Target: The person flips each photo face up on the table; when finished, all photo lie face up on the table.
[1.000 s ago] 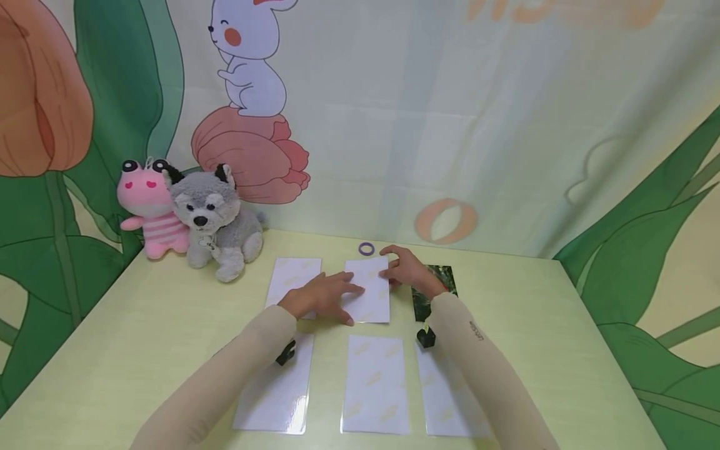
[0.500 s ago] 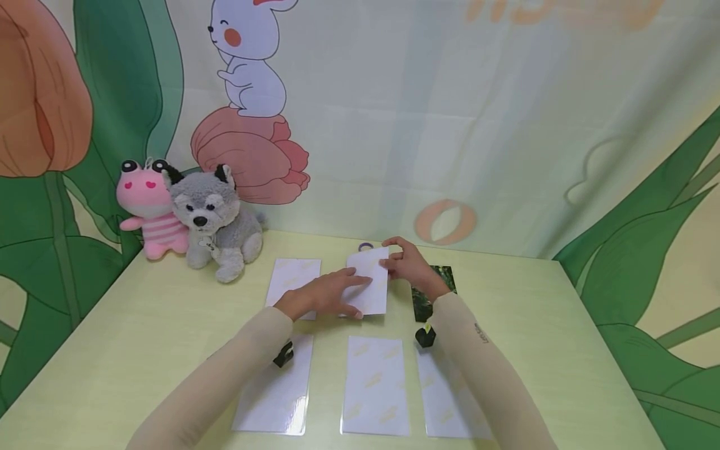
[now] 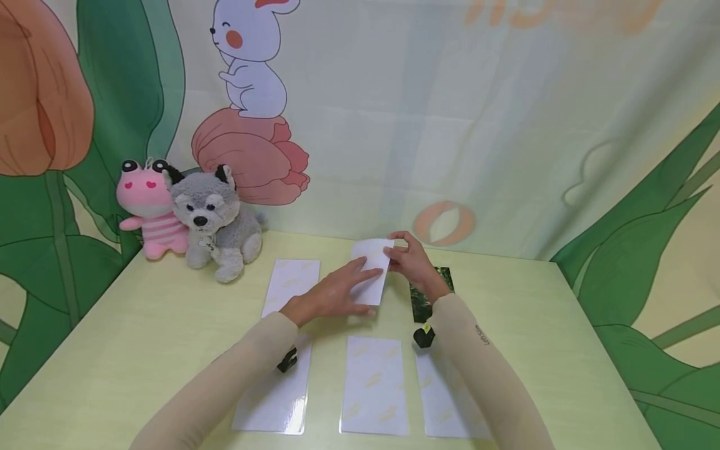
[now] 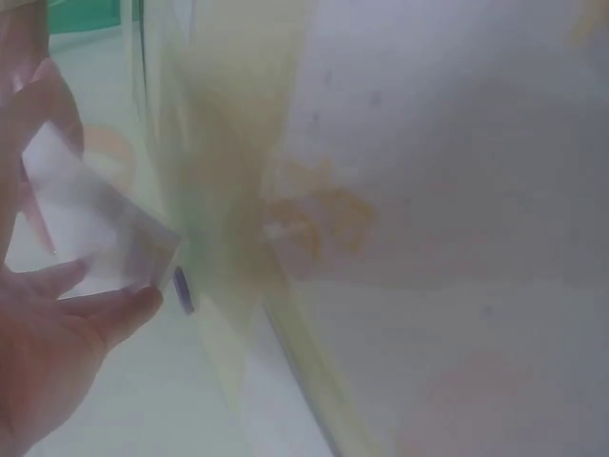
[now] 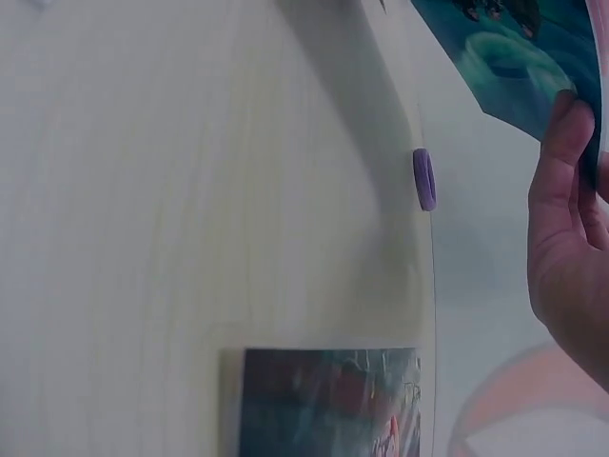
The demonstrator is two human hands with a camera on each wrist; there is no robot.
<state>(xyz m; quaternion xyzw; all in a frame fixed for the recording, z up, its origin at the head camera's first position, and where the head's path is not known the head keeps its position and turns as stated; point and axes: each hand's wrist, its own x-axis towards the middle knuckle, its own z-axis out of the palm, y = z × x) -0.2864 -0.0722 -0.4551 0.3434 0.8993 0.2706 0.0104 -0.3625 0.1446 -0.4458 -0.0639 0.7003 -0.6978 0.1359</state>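
My right hand (image 3: 413, 265) pinches the top right corner of a card (image 3: 374, 250), whose white back faces me. The card is raised off the table and tilted. Its teal picture side (image 5: 504, 71) shows in the right wrist view. Across the card's left part, my left hand (image 3: 337, 290) lays spread, fairly straight fingers, the thumb below its lower edge. Beside my right forearm lies a dark green picture card (image 3: 420, 304), partly hidden by the wrist. Another white-backed card (image 3: 294, 281) lies flat left of the raised one.
In front lie a white card (image 3: 374, 387) in the middle, one at the left (image 3: 275, 400) and one at the right (image 3: 447, 400), both partly under the sleeves. A purple ring (image 5: 424, 179) is near the back edge. A plush husky (image 3: 216, 219) and pink plush frog (image 3: 152, 212) sit back left.
The middle back card has been lifted from lying flat to a raised tilt. Both hands have moved with it, up and slightly right. The purple ring is now hidden behind it in the head view.
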